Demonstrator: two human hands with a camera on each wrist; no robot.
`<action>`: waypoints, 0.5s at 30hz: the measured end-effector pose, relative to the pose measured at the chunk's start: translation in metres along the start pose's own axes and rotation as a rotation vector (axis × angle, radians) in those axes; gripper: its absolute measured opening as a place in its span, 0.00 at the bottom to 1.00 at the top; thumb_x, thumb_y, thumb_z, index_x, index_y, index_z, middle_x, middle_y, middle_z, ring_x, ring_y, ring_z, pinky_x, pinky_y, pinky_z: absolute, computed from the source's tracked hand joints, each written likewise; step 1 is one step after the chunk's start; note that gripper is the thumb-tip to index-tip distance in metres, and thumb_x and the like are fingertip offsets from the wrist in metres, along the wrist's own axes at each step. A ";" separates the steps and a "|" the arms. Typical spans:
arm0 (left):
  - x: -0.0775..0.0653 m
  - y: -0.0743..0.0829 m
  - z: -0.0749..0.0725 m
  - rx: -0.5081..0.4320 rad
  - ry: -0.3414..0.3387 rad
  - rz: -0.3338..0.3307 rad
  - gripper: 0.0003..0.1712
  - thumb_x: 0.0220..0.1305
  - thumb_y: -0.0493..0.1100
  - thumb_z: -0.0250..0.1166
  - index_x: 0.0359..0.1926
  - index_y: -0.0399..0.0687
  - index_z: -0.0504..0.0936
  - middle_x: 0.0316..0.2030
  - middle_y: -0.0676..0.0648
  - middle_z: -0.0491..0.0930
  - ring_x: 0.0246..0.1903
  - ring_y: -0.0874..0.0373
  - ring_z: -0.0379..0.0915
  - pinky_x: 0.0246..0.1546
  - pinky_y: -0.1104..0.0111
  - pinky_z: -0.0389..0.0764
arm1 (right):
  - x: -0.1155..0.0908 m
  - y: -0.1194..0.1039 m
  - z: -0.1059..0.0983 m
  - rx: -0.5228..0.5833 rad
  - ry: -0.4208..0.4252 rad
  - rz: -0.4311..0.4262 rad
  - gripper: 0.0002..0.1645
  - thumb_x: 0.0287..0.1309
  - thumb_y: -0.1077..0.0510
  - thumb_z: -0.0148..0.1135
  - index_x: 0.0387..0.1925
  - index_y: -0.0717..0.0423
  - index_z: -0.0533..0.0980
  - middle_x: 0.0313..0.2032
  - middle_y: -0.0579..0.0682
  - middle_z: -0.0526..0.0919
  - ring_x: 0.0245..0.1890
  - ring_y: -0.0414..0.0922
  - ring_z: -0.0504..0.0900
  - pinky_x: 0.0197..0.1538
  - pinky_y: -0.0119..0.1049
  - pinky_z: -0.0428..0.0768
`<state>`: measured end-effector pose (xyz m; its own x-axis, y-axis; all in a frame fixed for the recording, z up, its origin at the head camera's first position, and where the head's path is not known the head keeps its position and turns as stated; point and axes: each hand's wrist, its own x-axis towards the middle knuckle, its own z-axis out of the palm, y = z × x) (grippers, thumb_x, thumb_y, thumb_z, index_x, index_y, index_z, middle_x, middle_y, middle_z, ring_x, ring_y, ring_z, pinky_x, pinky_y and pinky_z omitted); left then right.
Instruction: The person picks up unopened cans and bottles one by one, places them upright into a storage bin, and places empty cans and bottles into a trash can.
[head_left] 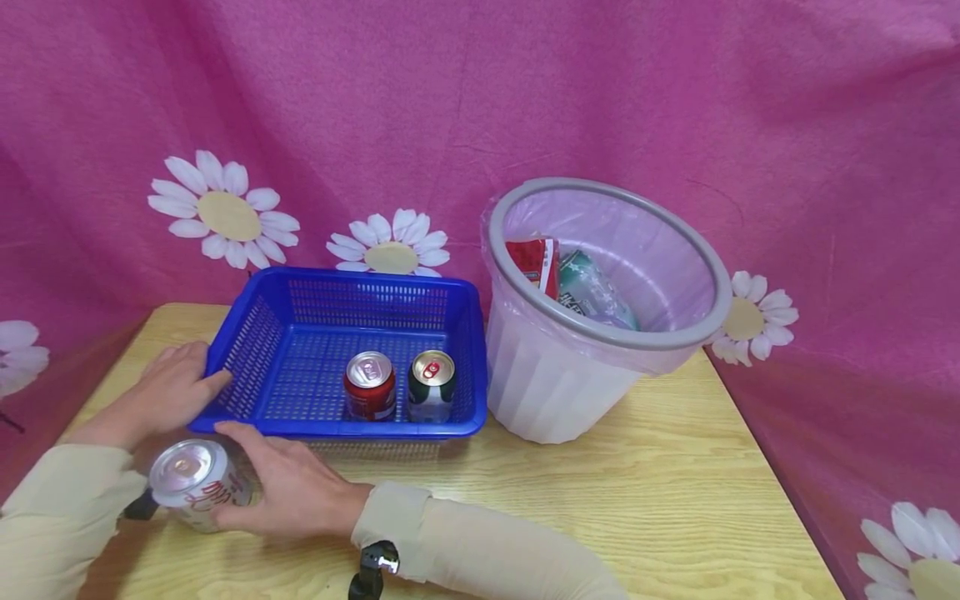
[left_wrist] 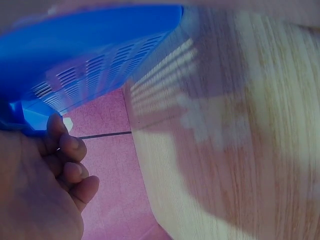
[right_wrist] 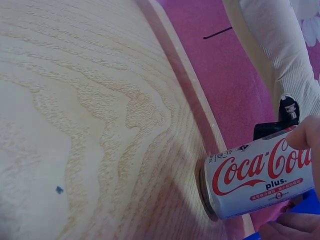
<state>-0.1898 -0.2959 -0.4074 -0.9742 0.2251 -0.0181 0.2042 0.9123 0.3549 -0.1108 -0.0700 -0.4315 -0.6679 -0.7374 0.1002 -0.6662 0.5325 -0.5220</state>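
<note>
My left hand (head_left: 168, 387) grips the left rim of a blue plastic basket (head_left: 352, 429), thumb over the edge. Its curled fingers (left_wrist: 75, 172) show beside the basket wall in the left wrist view. With thumb and fingers around it, my right hand (head_left: 296, 487) holds a white Coca-Cola Plus can (right_wrist: 262, 177), low over the table in front of the basket's near left corner. The can's top faces up toward the head camera. Inside the basket, a red can (head_left: 370, 387) and a dark green can (head_left: 431, 387) stand upright near the front right.
A white trash bin (head_left: 555, 392) with a grey rim and clear liner stands right of the basket. In it lie a red packet (head_left: 534, 262) and a crumpled green-and-clear wrapper (head_left: 592, 287). Behind the wooden table (head_left: 675, 500) hangs a pink flowered cloth (head_left: 465, 100).
</note>
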 end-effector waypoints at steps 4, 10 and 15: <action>0.000 -0.001 0.001 -0.001 0.003 0.002 0.28 0.77 0.46 0.49 0.55 0.18 0.69 0.45 0.27 0.76 0.48 0.32 0.69 0.53 0.42 0.63 | 0.002 -0.001 0.003 0.009 0.001 -0.008 0.56 0.60 0.37 0.69 0.80 0.38 0.48 0.67 0.37 0.77 0.62 0.29 0.77 0.59 0.16 0.71; 0.000 -0.003 0.001 -0.006 0.015 0.015 0.28 0.76 0.46 0.50 0.55 0.18 0.70 0.47 0.25 0.76 0.50 0.30 0.70 0.53 0.42 0.63 | 0.004 -0.003 0.006 0.012 0.020 -0.034 0.56 0.60 0.37 0.69 0.80 0.39 0.49 0.65 0.38 0.78 0.61 0.28 0.78 0.60 0.15 0.70; 0.000 -0.004 0.003 -0.014 0.019 0.024 0.28 0.76 0.46 0.50 0.55 0.18 0.70 0.49 0.24 0.76 0.51 0.29 0.70 0.56 0.42 0.62 | 0.006 -0.004 0.009 0.003 0.042 -0.065 0.55 0.60 0.37 0.70 0.79 0.42 0.50 0.66 0.40 0.78 0.62 0.28 0.77 0.62 0.15 0.69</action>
<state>-0.1905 -0.2981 -0.4112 -0.9706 0.2405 0.0088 0.2267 0.9017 0.3682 -0.1089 -0.0802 -0.4361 -0.6365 -0.7525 0.1691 -0.7077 0.4826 -0.5161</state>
